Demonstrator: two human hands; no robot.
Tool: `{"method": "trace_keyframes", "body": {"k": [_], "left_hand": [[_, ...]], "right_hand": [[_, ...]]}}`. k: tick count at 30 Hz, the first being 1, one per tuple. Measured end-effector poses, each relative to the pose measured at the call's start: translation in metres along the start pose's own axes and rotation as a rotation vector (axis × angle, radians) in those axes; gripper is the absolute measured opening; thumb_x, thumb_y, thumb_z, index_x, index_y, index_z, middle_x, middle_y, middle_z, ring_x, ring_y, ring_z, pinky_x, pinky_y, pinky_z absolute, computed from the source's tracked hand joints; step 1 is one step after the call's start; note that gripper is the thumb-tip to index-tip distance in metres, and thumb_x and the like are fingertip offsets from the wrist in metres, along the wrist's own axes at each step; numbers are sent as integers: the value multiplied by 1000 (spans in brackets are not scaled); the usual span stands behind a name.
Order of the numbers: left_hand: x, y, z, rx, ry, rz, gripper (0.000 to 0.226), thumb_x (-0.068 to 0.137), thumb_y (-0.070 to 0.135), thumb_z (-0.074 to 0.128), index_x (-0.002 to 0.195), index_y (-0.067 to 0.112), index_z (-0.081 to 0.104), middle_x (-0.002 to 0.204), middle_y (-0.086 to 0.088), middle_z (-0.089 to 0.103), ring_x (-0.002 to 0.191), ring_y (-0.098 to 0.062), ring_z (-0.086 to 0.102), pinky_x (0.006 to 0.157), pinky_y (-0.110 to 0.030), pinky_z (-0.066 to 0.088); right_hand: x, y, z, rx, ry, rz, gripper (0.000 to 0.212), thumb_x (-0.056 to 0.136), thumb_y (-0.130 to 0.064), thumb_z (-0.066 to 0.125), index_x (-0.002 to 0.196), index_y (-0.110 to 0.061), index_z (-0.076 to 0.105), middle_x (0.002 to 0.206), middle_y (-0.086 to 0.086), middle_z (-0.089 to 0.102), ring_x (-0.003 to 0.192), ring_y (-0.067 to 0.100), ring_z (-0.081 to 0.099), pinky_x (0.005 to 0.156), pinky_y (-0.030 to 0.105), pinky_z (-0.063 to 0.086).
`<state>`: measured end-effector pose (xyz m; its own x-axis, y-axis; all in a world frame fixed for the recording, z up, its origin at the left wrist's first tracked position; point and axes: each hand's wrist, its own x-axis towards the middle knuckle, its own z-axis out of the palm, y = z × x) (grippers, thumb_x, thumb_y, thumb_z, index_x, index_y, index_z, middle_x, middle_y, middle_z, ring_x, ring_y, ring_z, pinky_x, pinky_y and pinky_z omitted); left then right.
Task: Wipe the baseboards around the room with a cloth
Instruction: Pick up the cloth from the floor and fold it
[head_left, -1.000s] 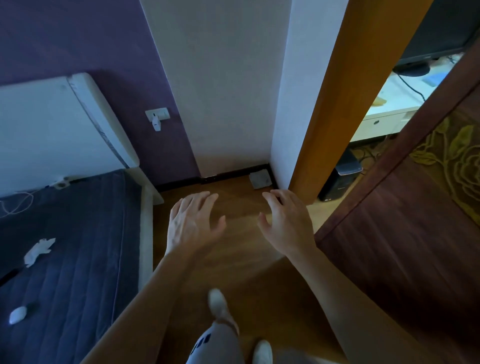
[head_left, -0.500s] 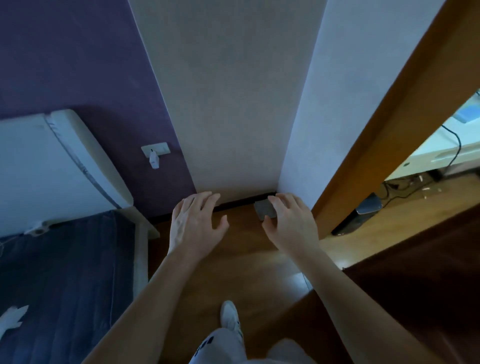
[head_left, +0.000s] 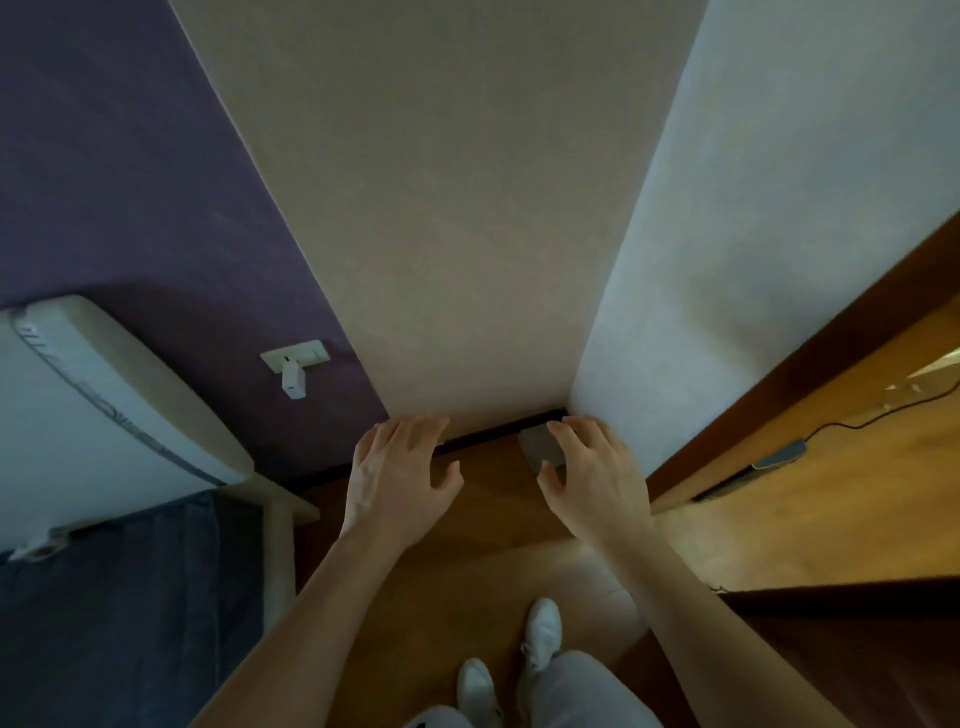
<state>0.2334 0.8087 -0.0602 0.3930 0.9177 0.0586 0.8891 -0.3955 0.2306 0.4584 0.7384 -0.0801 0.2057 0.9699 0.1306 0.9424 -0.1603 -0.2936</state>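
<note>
Grey cloth (head_left: 537, 446) beside the dark baseboard (head_left: 488, 434) is reached for, left hand (head_left: 400, 480) and right hand (head_left: 595, 480) spread and empty; gripping it is likely needed next.

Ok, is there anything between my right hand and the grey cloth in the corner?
Nothing visible. The right hand hangs open right at the cloth, fingers overlapping its right edge in this view; whether they touch, I cannot tell. The cloth lies on the floor by the dark baseboard; the left hand is off to its left.
</note>
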Motion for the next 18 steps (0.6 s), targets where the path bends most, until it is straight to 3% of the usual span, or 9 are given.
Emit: {"method": "trace_keyframes", "body": {"k": [4, 10, 13, 18], "left_hand": [[32, -2, 5, 16, -19, -30, 54, 90, 53, 55, 138, 28, 52, 137, 5, 55, 128, -18, 48, 112, -42, 35], [80, -4, 45, 36, -59, 17, 53, 92, 51, 48, 139, 25, 53, 137, 5, 55, 126, -17, 50, 110, -40, 36], [99, -13, 91, 7, -76, 63, 54, 91, 50, 46, 137, 22, 57, 134, 2, 58, 123, -18, 53, 105, -39, 40], [119, -30, 203, 7, -219, 97, 60, 92, 54, 38, 142, 25, 52, 144, 3, 50, 131, -18, 46, 111, -43, 37]], "right_hand": [[33, 19, 6, 26, -11, -13, 45, 84, -31, 66, 126, -14, 64, 123, 3, 63, 117, 23, 57, 96, 37, 52], [81, 53, 45, 11, -107, -31, 50, 91, -40, 56, 135, -17, 55, 135, 1, 56, 130, 22, 48, 104, 38, 46], [91, 73, 82, 29, -114, -45, 48, 89, -35, 62, 131, -13, 58, 130, 5, 59, 126, 25, 52, 102, 41, 48], [91, 118, 184, 21, -158, -10, 47, 88, -34, 63, 130, -13, 60, 128, 6, 60, 122, 25, 54, 97, 42, 51]]}}
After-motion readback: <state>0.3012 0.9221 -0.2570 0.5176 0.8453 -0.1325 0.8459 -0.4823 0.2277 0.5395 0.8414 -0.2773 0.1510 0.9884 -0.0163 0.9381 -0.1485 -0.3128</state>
